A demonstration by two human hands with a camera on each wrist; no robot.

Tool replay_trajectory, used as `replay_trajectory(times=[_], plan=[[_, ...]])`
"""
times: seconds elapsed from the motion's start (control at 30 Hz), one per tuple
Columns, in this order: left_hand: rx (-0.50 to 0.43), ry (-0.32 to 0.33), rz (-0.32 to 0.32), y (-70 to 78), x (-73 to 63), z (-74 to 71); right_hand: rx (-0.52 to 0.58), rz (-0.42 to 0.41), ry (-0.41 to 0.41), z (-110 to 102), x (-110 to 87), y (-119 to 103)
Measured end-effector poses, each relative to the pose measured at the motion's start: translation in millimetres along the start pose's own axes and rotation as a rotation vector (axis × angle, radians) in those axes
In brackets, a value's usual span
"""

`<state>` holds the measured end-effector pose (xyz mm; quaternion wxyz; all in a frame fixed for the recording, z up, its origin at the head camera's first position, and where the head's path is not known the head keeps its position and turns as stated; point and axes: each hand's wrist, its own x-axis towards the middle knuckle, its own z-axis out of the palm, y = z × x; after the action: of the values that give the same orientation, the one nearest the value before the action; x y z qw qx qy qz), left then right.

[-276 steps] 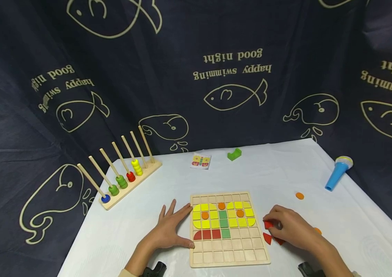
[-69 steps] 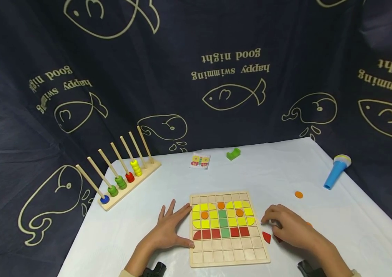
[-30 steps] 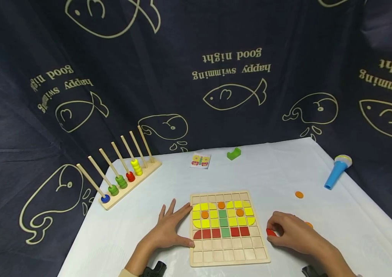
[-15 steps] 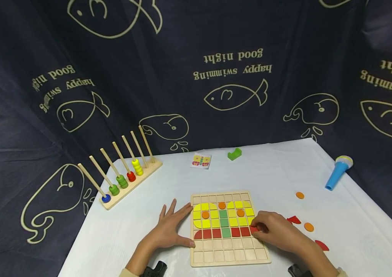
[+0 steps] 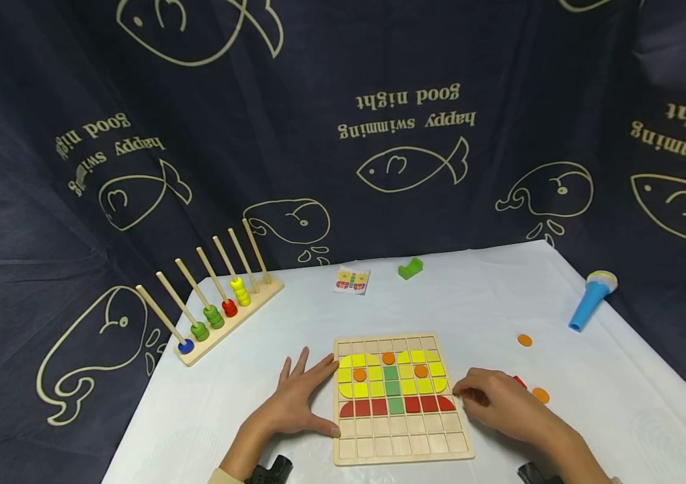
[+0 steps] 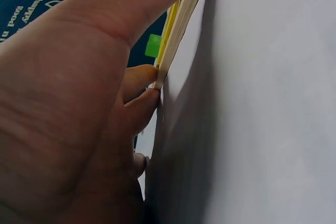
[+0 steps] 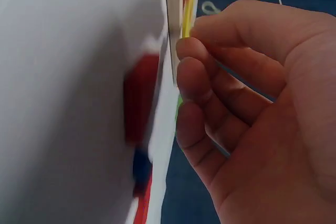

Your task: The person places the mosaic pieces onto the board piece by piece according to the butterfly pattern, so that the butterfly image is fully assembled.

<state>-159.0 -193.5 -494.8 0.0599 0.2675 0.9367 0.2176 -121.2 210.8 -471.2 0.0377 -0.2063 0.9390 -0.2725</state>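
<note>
A wooden grid board (image 5: 400, 445) lies on the table, bearing yellow, orange, green and red tiles. Spread along its left side, my left hand (image 5: 294, 403) touches the edge with thumb and fingertips; the left wrist view shows them against the board's side (image 6: 181, 27). At the board's right edge is my right hand (image 5: 503, 403), its fingers loosely bent and nothing visible between them. Just left of it, a red rounded tile (image 5: 447, 403) ends the red row. A loose red tile (image 5: 520, 381) shows partly behind the right hand; a blurred red piece (image 7: 140, 98) appears in the right wrist view.
Loose orange discs (image 5: 540, 395) lie on the right. Farther back are a pattern card (image 5: 352, 281), a green block (image 5: 411, 269) and a blue toy microphone (image 5: 590, 302). A peg rack (image 5: 234, 326) with coloured beads stands at the left.
My right hand brought a red rounded tile from the table to the right end of the red row, let go and drew back rightward. My left hand has stayed on the board's edge.
</note>
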Motion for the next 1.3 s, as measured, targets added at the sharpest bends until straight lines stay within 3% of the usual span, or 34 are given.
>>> replay_trajectory(times=[0.27,0.5,0.83,1.03,1.3], plan=[[0.018,-0.028,-0.014,2.7,0.0,-2.5,0.055,0.067,-0.086,-19,-22.4,25],[0.028,-0.010,-0.017,2.7,-0.3,-2.2,0.062,0.064,-0.044,-25,-34.4,36],[0.043,0.012,-0.006,3.7,-0.6,1.2,0.076,-0.006,-0.064,-15,-32.2,32],[0.035,0.022,0.013,3.9,-0.3,1.1,0.055,0.027,-0.082,-17,-30.2,27],[0.035,0.001,-0.012,3.1,0.3,1.1,0.020,0.059,-0.055,-14,-31.5,23]])
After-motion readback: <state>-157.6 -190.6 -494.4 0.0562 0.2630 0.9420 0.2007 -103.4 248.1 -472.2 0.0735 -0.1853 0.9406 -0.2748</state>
